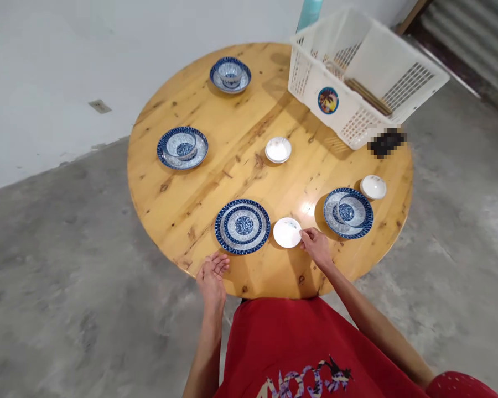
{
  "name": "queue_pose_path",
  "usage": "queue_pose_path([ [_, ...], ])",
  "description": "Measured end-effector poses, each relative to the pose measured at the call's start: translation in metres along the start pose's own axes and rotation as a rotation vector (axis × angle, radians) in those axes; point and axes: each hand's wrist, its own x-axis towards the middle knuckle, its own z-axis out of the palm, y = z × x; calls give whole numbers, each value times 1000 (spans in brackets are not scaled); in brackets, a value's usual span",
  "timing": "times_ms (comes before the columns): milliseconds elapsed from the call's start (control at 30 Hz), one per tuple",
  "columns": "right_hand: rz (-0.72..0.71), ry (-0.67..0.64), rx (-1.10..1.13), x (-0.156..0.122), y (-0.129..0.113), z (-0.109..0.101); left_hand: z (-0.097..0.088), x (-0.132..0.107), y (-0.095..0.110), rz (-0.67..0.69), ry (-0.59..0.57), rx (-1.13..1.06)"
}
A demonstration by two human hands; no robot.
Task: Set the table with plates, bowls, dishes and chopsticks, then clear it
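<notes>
My right hand (316,246) rests on the round wooden table (216,182) with its fingertips pinched on the rim of a small white dish (286,232). This dish sits just right of a blue-and-white patterned plate (242,226) near the front edge. At the table's near rim my left hand (212,277) hovers with fingers loosely apart, holding nothing, just below that plate.
Three other blue plates carry bowls: right (348,212), left (182,147), far (230,74). Small white dishes lie at centre (278,150) and right (373,187). A white plastic basket (357,72) with chopsticks stands back right. Concrete floor surrounds the table.
</notes>
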Motion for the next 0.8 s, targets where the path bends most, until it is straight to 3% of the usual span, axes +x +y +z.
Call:
queue_pose_path([
  [167, -85, 108, -55, 14, -21, -9, -9, 14, 15, 34, 18, -13],
  [267, -108, 185, -198, 17, -23, -12, -15, 20, 20, 37, 32, -15],
  [467, 24, 281, -281, -5, 18, -18, -35, 26, 21, -13, 36, -5],
  [633, 78, 220, -247, -43, 46, -20, -61, 20, 17, 29, 83, -8],
  [800, 80, 140, -146, -71, 55, -11, -88, -7, 9, 83, 144, -29],
])
